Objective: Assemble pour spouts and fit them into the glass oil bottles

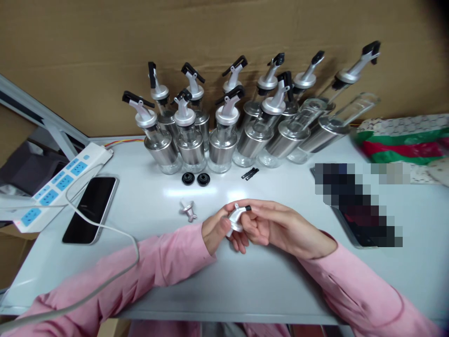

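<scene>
My left hand grips a silver pour spout by its round base, in front of me over the table. My right hand is closed at the spout's upper end, its fingers pinching around the small black tip. To the left of my hands lies another silver spout on its side. Two round black stoppers rest just in front of the bottles, and a pair of thin black lever pieces lies to their right.
Several glass-and-steel bottles stand at the back, most topped with spouts; two at the right have open necks. At left are a power strip, a phone and a white cable. A second, partly blurred-out device lies right.
</scene>
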The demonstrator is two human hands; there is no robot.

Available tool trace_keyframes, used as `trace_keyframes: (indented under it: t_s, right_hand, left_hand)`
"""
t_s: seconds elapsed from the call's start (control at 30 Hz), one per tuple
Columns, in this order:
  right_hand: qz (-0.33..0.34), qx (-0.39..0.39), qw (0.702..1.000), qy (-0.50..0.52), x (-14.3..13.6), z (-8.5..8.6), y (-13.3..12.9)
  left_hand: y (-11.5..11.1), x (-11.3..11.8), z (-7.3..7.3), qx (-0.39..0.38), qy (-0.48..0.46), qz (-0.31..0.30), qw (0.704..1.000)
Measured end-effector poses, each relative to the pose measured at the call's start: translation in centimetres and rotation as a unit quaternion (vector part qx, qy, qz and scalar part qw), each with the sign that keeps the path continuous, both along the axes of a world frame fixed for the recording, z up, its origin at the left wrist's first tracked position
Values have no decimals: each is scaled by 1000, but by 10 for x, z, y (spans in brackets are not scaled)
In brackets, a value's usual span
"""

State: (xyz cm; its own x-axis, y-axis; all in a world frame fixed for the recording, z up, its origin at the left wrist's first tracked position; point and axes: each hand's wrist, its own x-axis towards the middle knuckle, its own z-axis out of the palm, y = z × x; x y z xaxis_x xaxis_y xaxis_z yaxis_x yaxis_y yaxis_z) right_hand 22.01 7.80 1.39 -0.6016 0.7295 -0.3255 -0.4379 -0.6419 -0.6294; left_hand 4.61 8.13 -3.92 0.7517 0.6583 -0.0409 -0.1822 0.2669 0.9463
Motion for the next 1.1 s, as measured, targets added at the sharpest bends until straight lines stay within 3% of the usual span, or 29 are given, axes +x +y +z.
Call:
trace_keyframes:
  t_s: [0.33,0.77,1.1]
  right_hand:
    - [4,-42,999,18,3,-4,1]
    - [6,-29,999,36,6,-12,1]
    - [18,-17,999,32,6,-9,1]
  left_hand:
    - [-2,4,1,-2,-19,31,999]
    - [-3,3,-9,-13,-14,28,999]
    - [-3,2,-9,-21,-5,19,1000]
